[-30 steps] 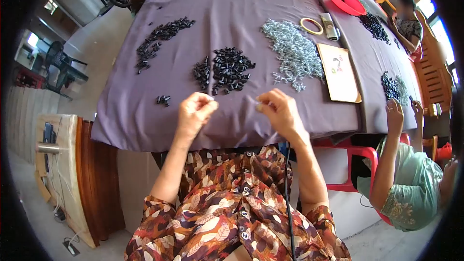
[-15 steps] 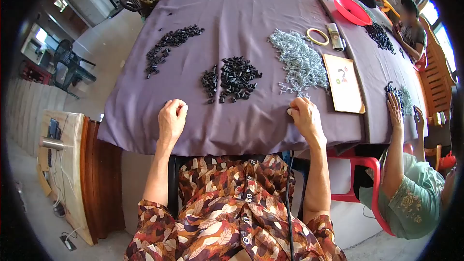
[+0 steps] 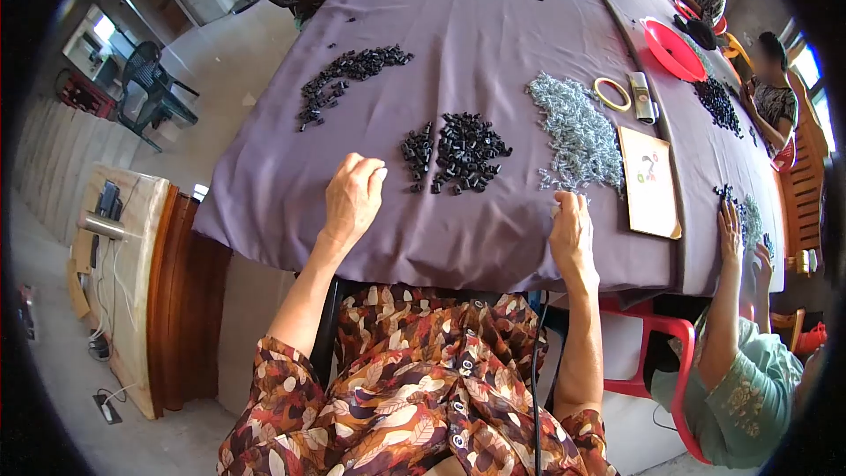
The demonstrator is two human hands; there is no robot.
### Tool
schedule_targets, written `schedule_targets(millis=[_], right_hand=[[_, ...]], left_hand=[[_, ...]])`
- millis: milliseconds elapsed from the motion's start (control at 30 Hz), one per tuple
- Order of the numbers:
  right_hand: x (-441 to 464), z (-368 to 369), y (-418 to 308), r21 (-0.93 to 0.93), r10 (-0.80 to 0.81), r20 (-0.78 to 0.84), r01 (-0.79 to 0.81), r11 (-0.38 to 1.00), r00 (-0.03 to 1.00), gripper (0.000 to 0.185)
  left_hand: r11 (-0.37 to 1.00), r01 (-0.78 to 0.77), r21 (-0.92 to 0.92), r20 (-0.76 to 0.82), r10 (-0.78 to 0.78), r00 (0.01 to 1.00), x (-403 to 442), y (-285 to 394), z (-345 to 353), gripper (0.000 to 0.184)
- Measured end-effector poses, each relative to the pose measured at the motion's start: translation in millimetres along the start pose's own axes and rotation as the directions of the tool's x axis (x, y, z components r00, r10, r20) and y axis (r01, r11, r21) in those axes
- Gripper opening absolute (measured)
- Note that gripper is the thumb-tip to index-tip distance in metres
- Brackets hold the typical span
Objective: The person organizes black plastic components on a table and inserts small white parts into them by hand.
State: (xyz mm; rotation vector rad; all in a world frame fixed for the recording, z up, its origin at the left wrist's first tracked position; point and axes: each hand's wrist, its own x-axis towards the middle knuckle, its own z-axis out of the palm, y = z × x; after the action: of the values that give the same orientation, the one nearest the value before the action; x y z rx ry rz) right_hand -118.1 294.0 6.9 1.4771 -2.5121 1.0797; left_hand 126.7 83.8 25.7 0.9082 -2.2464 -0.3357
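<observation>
My left hand is closed, its fingers curled and thumb pressed in, over the purple cloth to the left of a heap of small black plastic pieces. Whatever those fingers hold, if anything, is hidden. Just below a pile of small clear plastic pieces, my right hand has its fingers pinched together. Its fingertips are close to the pile's lower edge, and what is in them is too small to make out. A curved band of more black pieces lies farther off to the left.
Right of the clear pile lie a tape roll, a grey object and a board with a paper sheet. A red basin stands farther back. A co-worker's hand rests by other piles at right; other people sit farther along.
The view has shifted, so the table appears farther right. My left hand has moved forward over the cloth, still closed. My right hand stays by the clear pile, fingers pinched.
</observation>
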Motion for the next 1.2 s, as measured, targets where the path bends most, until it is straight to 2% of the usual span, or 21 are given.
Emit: schedule_targets(millis=[133, 267, 300, 433, 533, 667, 867, 900, 1033, 1200], right_hand=[[-1, 6, -11, 0.048, 0.02, -0.007, -0.02, 0.999, 1.0, 0.012], [1, 15, -19, 0.099, 0.016, -0.017, -0.015, 0.995, 1.0, 0.007], [0, 18, -18, 0.087, -0.007, -0.033, 0.01, 0.996, 0.999, 0.006], [1, 23, -17, 0.052, -0.035, -0.039, 0.037, 0.998, 0.999, 0.006], [1, 25, -15, 0.055, -0.033, -0.05, 0.036, 0.998, 0.998, 0.007], [2, 24, -17, 0.044, -0.036, -0.079, 0.039, 0.998, 0.996, 0.008], [2, 27, -14, 0.02, -0.044, -0.071, 0.046, 0.999, 0.997, 0.009], [1, 27, -15, 0.02, -0.041, -0.068, 0.042, 0.999, 0.997, 0.01], [2, 28, -15, 0.026, -0.039, -0.06, 0.041, 0.999, 0.997, 0.01], [1, 29, -12, 0.048, -0.05, -0.06, 0.053, 0.997, 0.997, 0.01]], left_hand=[[0.999, -0.037, -0.026, 0.032, 0.038, 0.999, 27, -10, 25, 0.011], [0.995, 0.077, -0.056, 0.147, -0.068, 0.987, 53, -18, 47, 0.023], [0.988, 0.129, -0.08, 0.207, -0.11, 0.972, 61, -18, 50, 0.034], [0.981, 0.189, 0.053, 0.331, -0.196, 0.923, 77, -13, 63, 0.049], [0.975, 0.217, 0.051, 0.385, -0.219, 0.897, 87, -10, 70, 0.049], [0.981, 0.192, 0.015, 0.381, -0.183, 0.906, 90, -7, 79, 0.046], [0.989, 0.148, -0.025, 0.295, -0.134, 0.946, 83, 4, 96, 0.026], [0.984, 0.164, -0.073, 0.317, -0.133, 0.939, 82, 14, 91, 0.017], [0.984, 0.148, -0.098, 0.291, -0.114, 0.95, 82, 19, 96, 0.016], [0.983, 0.054, -0.175, 0.309, 0.003, 0.951, 79, 27, 100, 0.011]])
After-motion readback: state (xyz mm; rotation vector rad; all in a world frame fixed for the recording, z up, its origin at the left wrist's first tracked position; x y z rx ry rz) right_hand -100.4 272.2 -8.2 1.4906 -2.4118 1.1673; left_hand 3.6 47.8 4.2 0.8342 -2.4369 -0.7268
